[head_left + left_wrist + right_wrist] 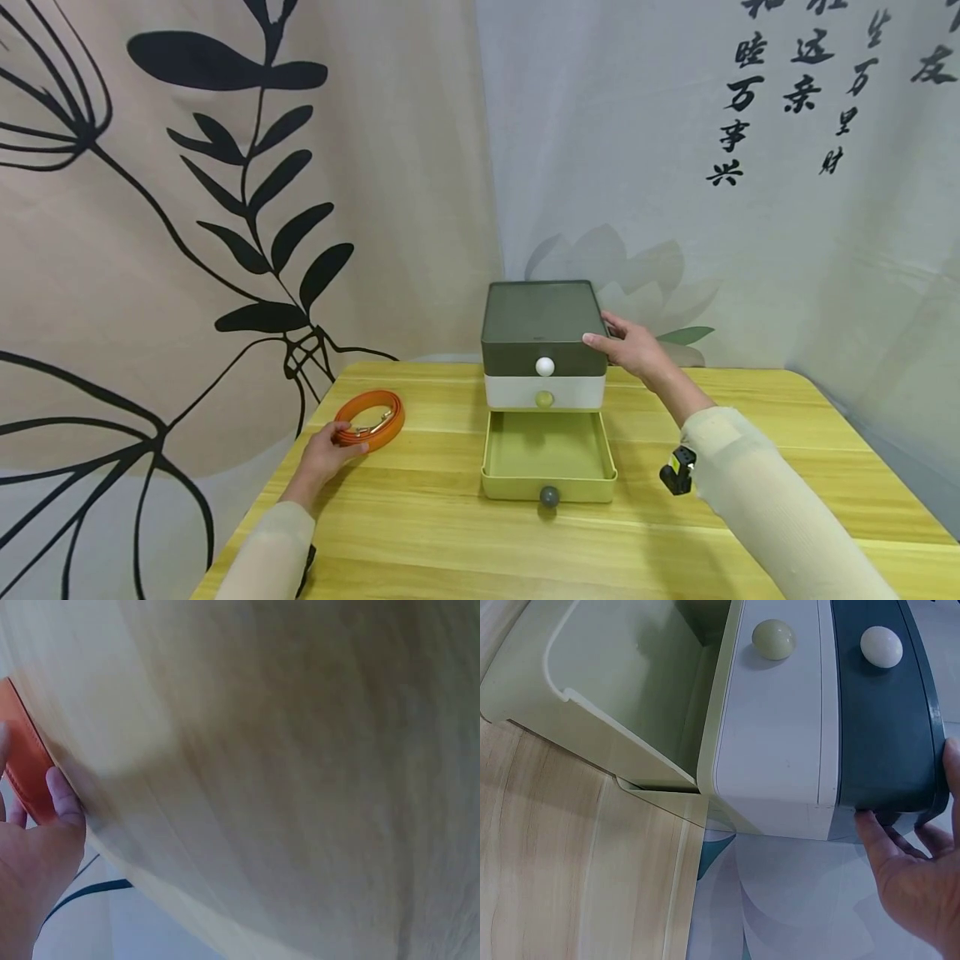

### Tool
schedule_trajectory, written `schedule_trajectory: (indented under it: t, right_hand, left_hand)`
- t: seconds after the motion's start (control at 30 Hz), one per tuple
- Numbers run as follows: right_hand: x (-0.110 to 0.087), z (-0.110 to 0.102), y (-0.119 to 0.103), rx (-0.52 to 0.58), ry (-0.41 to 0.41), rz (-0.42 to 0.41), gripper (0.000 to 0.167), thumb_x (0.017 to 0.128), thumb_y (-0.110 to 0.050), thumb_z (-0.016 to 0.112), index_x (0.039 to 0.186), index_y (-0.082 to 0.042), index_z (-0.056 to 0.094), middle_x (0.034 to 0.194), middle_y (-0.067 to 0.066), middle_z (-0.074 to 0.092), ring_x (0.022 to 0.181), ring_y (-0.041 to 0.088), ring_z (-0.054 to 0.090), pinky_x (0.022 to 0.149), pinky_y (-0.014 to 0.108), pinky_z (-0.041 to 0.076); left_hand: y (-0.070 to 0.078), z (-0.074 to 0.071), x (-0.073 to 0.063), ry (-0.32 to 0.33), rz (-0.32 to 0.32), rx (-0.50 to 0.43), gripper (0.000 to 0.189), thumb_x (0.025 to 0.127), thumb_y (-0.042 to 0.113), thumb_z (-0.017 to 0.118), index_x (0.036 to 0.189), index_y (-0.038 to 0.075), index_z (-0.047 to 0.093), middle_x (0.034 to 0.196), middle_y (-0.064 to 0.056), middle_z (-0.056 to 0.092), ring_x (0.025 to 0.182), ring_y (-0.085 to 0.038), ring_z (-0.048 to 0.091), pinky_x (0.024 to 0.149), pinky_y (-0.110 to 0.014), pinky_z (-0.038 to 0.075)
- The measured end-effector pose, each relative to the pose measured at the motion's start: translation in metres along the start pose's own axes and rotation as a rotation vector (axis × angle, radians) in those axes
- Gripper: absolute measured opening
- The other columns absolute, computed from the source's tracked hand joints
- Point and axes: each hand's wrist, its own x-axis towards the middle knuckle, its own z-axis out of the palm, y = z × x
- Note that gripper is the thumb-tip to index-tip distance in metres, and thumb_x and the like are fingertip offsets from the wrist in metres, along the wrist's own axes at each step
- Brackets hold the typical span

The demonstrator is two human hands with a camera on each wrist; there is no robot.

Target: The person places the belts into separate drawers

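On the left of the table lies a coiled orange strap (392, 428) with metal clasps inside its ring. My left hand (327, 458) pinches the near left side of the coil; in the left wrist view the thumb lies along the orange band (30, 761). A three-tier drawer box (546, 312) stands at the back middle: dark green on top, white below it, yellow-green at the bottom. Its bottom drawer (551, 489) is pulled out, with nothing inside. My right hand (633, 348) rests on the box's top right, thumb over the upper edge, fingers against the dark side.
The wooden table (420, 542) carries the box near its back edge. Behind it hangs a cloth backdrop (405, 183) with printed plants and writing. Round knobs stick out from the drawers, the grey one (550, 497) on the lowest.
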Motion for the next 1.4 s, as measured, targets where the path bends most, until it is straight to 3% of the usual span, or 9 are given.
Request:
schedule_trajectory:
  t: [0.3, 0.57, 0.9, 1.4]
  right_hand:
    - [0.0007, -0.0012, 0.0004, 0.002, -0.001, -0.003, 0.082, 0.099, -0.037, 0.061, 0.16, -0.011, 0.013, 0.162, 0.024, 0.011, 0.144, 0.041, 0.024, 0.107, 0.051, 0.039]
    - [0.0005, -0.0014, 0.0004, 0.001, 0.002, -0.005, 0.082, 0.099, -0.038, 0.061, 0.16, -0.011, 0.013, 0.162, 0.024, 0.011, 0.144, 0.041, 0.026, 0.107, 0.051, 0.04]
    - [-0.0004, -0.001, 0.0, -0.005, 0.002, -0.008, 0.082, 0.099, -0.038, 0.061, 0.159, -0.011, 0.013, 0.162, 0.024, 0.012, 0.143, 0.041, 0.027, 0.106, 0.051, 0.04]
    - [-0.0006, -0.0022, 0.0, -0.005, -0.002, -0.002, 0.082, 0.099, -0.039, 0.061, 0.16, -0.011, 0.013, 0.162, 0.024, 0.012, 0.143, 0.041, 0.029, 0.107, 0.051, 0.04]
  left_hand:
    - [-0.0049, 0.0008, 0.0047, -0.006, 0.023, 0.012, 0.046, 0.088, 0.016, 0.076, 0.122, -0.006, 0.054, 0.119, -0.025, 0.059, 0.104, -0.035, 0.056, 0.083, -0.038, 0.048]
    - [0.0019, 0.0009, 0.0018, 0.016, 0.028, 0.034, 0.038, 0.088, 0.015, 0.078, 0.112, -0.004, 0.056, 0.109, -0.021, 0.062, 0.095, -0.03, 0.055, 0.077, -0.036, 0.045]
    - [0.0007, 0.0021, 0.003, 0.033, 0.018, 0.082, 0.038, 0.085, 0.017, 0.08, 0.109, -0.002, 0.058, 0.105, -0.018, 0.063, 0.092, -0.029, 0.055, 0.076, -0.034, 0.045]
    - [0.0012, -0.0001, -0.0011, 0.029, 0.055, 0.12, 0.037, 0.081, 0.018, 0.083, 0.103, 0.0, 0.06, 0.098, -0.013, 0.065, 0.089, -0.027, 0.058, 0.077, -0.036, 0.046]
